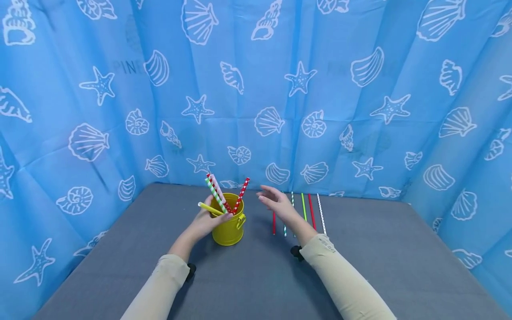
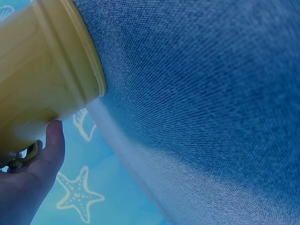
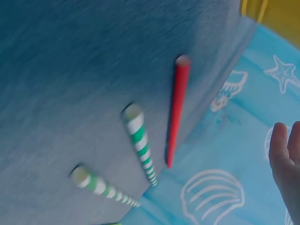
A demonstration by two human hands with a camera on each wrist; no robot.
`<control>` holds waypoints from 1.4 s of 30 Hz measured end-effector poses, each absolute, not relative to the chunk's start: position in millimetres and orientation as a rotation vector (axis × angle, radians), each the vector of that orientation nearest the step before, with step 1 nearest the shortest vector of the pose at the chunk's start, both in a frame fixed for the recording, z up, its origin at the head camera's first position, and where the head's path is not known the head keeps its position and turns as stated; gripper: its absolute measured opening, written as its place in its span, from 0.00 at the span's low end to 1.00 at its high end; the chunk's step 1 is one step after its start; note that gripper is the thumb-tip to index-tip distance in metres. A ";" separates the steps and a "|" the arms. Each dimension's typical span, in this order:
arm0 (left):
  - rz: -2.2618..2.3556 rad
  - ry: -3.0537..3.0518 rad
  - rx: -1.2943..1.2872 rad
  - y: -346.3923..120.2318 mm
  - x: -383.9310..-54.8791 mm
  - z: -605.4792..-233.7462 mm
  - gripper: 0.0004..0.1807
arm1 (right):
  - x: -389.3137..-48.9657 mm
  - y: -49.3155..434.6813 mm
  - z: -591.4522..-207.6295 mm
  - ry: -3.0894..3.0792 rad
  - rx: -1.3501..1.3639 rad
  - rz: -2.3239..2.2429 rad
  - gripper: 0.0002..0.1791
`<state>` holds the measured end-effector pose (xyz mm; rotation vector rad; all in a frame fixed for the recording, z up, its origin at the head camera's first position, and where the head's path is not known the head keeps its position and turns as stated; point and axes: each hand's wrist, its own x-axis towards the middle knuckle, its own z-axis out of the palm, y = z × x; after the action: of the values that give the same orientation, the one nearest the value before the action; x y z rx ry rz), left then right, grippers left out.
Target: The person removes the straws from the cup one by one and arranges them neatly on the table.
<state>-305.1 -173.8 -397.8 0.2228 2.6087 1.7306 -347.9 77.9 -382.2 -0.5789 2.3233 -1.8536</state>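
My left hand (image 1: 203, 222) grips the yellow bucket (image 1: 228, 233) at its upper left side, thumb along the front rim. Several paper straws lean inside it: a plain yellow straw (image 1: 210, 209), a green-and-white striped straw (image 1: 216, 194) and a red straw with white dots (image 1: 242, 194) among them. In the left wrist view the bucket (image 2: 42, 70) fills the upper left, and the left hand (image 2: 40, 178) touches its side. My right hand (image 1: 280, 206) hovers between the bucket and a row of straws, fingers loosely bent, holding nothing.
On the grey table (image 1: 256, 284) several straws lie in a row right of the bucket, including a red straw (image 3: 177, 112), a green-striped straw (image 3: 140, 143), a lime green straw (image 1: 304, 206) and a white patterned straw (image 1: 322, 213). A blue shell-print curtain (image 1: 248, 102) surrounds the table.
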 end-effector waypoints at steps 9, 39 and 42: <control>1.739 2.611 0.220 -172.0 -306.1 -398.1 0.48 | -351.3 53.5 -377.3 2.245 -0.600 -1.945 0.34; 1.741 2.580 0.217 -173.7 -305.3 -396.4 0.50 | -337.5 34.9 -344.9 2.199 -0.601 -2.117 0.27; 1.734 2.576 0.207 -174.3 -305.0 -396.9 0.50 | -333.9 40.2 -335.8 2.225 -0.612 -2.110 0.26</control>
<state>-305.0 -174.3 -396.9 0.2067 2.5761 1.7339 -333.9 40.2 -335.8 -0.6122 2.2254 -2.1105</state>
